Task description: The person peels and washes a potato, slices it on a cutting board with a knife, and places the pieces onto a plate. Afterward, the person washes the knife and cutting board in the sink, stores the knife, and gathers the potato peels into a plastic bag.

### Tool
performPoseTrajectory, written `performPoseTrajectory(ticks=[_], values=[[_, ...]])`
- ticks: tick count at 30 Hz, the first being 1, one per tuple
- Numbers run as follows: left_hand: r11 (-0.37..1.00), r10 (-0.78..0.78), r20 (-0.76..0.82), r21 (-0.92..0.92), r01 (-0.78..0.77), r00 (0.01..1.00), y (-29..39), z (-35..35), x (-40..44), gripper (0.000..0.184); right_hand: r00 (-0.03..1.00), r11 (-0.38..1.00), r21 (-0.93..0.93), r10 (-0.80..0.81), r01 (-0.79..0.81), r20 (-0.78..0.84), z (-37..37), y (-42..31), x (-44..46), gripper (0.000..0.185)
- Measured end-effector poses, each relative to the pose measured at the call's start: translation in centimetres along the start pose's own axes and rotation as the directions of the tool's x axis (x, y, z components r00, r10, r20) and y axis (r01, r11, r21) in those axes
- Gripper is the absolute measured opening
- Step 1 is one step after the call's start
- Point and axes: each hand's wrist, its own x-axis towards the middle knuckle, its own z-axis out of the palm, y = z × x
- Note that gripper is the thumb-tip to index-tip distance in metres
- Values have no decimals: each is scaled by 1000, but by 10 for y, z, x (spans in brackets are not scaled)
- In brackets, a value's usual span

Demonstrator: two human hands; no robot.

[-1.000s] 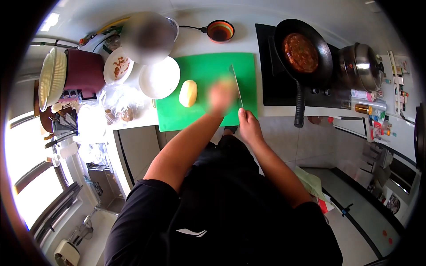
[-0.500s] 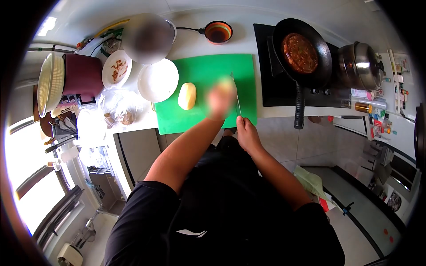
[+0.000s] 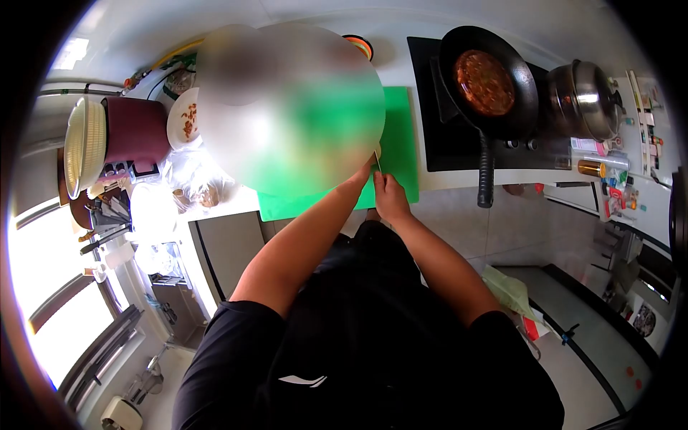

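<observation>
My right hand (image 3: 390, 197) is closed on the handle of a knife (image 3: 379, 163), over the front right part of the green cutting board (image 3: 401, 143). The blade points away from me, and its far part is lost in a large blurred patch. My left hand (image 3: 364, 166) is beside the blade on its left, mostly hidden by the blur, so its fingers cannot be made out. A small pale yellow piece (image 3: 378, 150) shows at the edge of the blur next to the blade.
On the right, a black pan (image 3: 527, 93) with reddish food (image 3: 485, 82) sits on the stove (image 3: 423, 64), beside a steel pot (image 3: 591, 100). Left are a bowl with brown bits (image 3: 179, 118), a plastic bag (image 3: 197, 179) and a maroon appliance (image 3: 136, 129). An orange-rimmed bowl (image 3: 367, 47) stands behind.
The blurred patch has grown over most of the board, hiding the whole peeled yellow item and the white bowl. My right hand and the knife have moved slightly left and away from me.
</observation>
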Motion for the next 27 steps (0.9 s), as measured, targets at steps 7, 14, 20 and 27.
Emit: performPoseTrajectory(ticks=[7, 14, 20, 27], values=[[993, 36, 31, -109, -32, 999, 4, 3, -13, 61, 996, 993, -90, 83, -79, 40, -26, -17, -8, 54], [990, 137, 6, 15, -137, 991, 14, 11, -23, 61, 970, 929, 301, 167, -215, 178, -36, 13, -2, 52], [976, 215, 75, 2, -216, 974, 6, -4, 0, 57, 876, 705, 537, 273, -464, 398, -32, 0, -1, 50], [979, 171, 56, -123, -163, 984, 2, -1, -6, 56, 901, 800, 483, 155, -355, 405, -49, 1, 6, 52]])
